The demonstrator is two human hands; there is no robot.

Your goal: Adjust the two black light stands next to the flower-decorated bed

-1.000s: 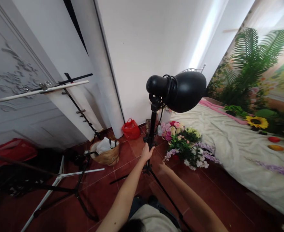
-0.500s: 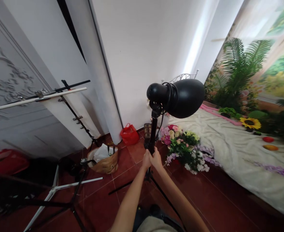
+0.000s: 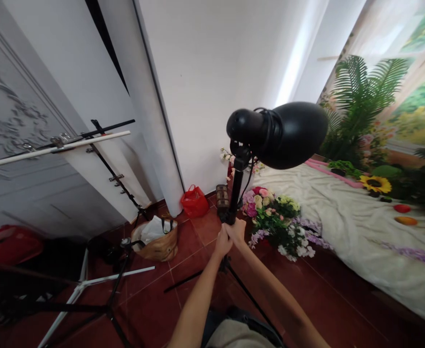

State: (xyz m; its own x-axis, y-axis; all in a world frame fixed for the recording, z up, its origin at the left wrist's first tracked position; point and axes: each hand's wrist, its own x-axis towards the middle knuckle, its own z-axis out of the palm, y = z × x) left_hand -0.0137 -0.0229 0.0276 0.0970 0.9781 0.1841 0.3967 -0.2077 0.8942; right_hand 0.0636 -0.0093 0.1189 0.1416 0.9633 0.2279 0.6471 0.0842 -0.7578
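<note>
A black studio lamp (image 3: 292,135) with its cord wound round the neck tops a black light stand (image 3: 237,186) in front of me. My left hand (image 3: 223,240) is closed on the stand's pole, low down below a joint. Beside it, slightly higher, my right hand (image 3: 237,230) is wrapped round the same pole. The two hands touch, and the fingers on the far side are hidden. Below them the stand's thin legs spread over the red tiles. The pole tilts a little to the right.
Artificial flowers (image 3: 270,212) stand right of the pole, beside a bed with a cream cover (image 3: 328,203). Behind are a small brown chest (image 3: 222,197) and a red bag (image 3: 195,201). Left are a woven basket (image 3: 162,246) and backdrop stands (image 3: 120,186) with spread legs.
The lamp head has moved up and to the right and looks larger. My right hand has shifted slightly up and right with the pole; my left hand still holds it.
</note>
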